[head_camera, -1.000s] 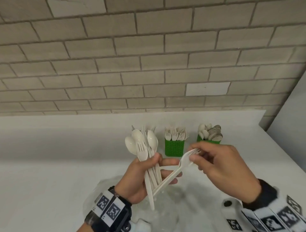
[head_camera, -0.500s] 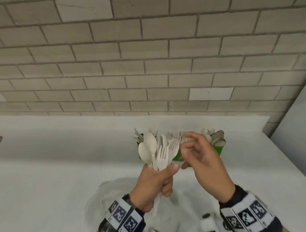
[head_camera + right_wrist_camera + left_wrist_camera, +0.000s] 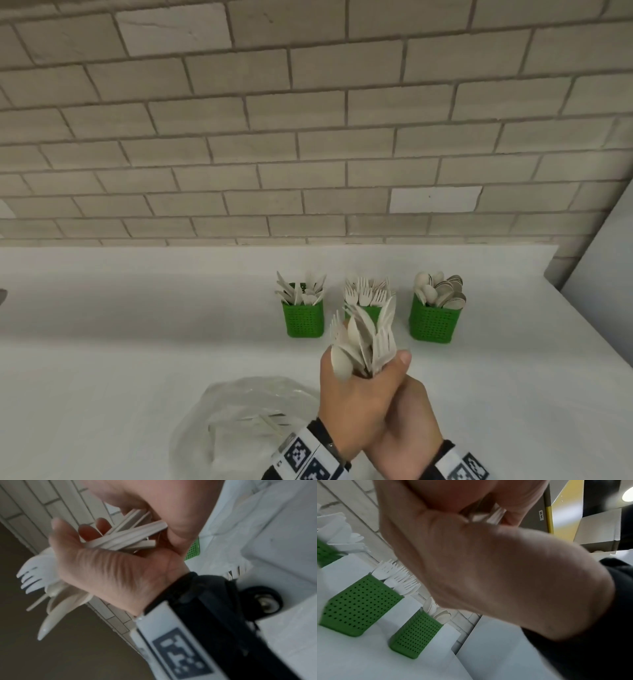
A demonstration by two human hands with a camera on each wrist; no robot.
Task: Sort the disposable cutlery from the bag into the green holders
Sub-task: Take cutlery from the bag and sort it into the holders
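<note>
A mixed bunch of disposable cutlery [image 3: 364, 337] — forks, spoons, knives, heads up — stands above the counter [image 3: 137, 342], just in front of the middle holder in the head view. The left hand [image 3: 356, 401] has its fingers curled round the handles, thumb across the front. The right hand [image 3: 409, 428] sits below & behind it; from the right wrist cam the handle ends lie against its palm with fingers bent partly round them, tho how firmly they close can't be told.

Beyond, three green holders stand in a row near the brick wall [image 3: 308, 137]: the left holder [image 3: 303, 317] w/ knives, the middle holder [image 3: 368, 310] w/ forks, the right holder [image 3: 433, 323] w/ spoons. All look well stocked. The clear plastic bag [image 3: 246, 418] lies crumpled near the person, left of the wrists, a few pieces visible inside.

Step in hand, prob.: squaring up the bunch before picking out one kind. Next move calls for the right hand to free itself, pinch a single piece by its head, draw it clear w/o dragging neighbours, then drop it handle-first in the matching holder.
</note>
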